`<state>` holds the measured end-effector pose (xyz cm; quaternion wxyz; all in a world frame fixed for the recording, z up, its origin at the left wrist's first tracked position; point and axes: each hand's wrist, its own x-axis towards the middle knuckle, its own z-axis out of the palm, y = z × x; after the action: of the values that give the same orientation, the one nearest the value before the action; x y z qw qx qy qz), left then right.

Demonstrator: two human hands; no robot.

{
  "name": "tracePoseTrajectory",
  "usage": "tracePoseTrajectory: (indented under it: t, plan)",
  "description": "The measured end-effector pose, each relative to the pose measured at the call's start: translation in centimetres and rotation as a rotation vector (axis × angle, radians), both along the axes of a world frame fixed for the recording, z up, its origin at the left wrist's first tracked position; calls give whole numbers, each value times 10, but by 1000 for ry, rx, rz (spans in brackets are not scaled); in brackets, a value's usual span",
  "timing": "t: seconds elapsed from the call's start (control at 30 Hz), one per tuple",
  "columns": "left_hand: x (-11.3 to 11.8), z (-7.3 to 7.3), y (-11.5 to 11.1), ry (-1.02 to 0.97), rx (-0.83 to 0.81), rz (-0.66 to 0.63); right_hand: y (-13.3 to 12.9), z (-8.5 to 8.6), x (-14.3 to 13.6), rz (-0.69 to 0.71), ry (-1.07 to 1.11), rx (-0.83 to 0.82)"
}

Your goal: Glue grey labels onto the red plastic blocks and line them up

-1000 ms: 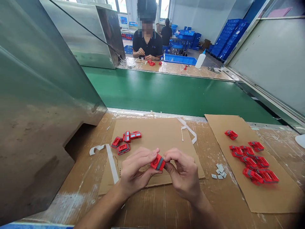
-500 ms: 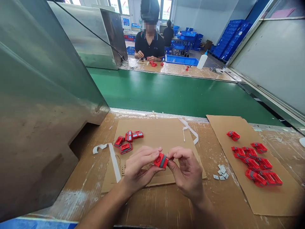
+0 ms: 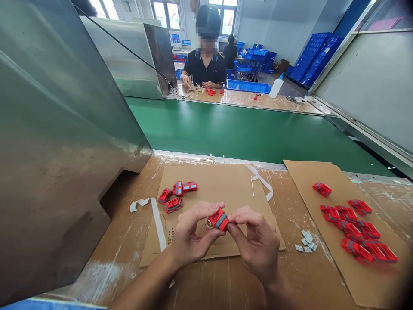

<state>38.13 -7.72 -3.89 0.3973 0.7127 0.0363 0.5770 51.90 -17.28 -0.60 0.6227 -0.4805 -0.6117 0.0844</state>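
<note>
A small red plastic part with a grey band (image 3: pixel 220 219) is held up over the middle cardboard sheet (image 3: pixel 222 181). My left hand (image 3: pixel 193 232) grips its left side between thumb and fingers. At its right end, my right hand (image 3: pixel 256 241) pinches with thumb and forefinger; whether something tiny sits between those fingertips is hidden. Several like red parts (image 3: pixel 174 204) lie on the sheet's left, some with pale blue faces up. A cotton swab (image 3: pixel 253 188) and a curled white tape strip (image 3: pixel 264 185) rest at the sheet's right.
Right of me, another cardboard sheet (image 3: pixel 309 189) bears several red parts (image 3: pixel 351 230). Small grey-white squares (image 3: pixel 308 242) lie between the sheets. A green belt (image 3: pixel 219 125) runs behind, with a person (image 3: pixel 206 66) seated across it. A metal housing (image 3: pixel 64 150) stands at left.
The view has shifted slightly, so the scene sits a little lower and further right. Both hands keep their hold on the red part. The person opposite has moved a hand leftward.
</note>
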Motion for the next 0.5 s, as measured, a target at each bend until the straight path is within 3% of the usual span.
tracePoseTrajectory:
  t: [0.13, 0.33, 0.5]
  plan:
    - [1, -1, -3, 11, -45, -7, 1, -6, 3, -56, -90, 96]
    - [1, 0, -7, 22, -20, 30, 4, -5, 3, -60, -169, 112]
    - [-1, 7, -9, 92, -252, -100, 6, -4, 2, -18, -186, 123]
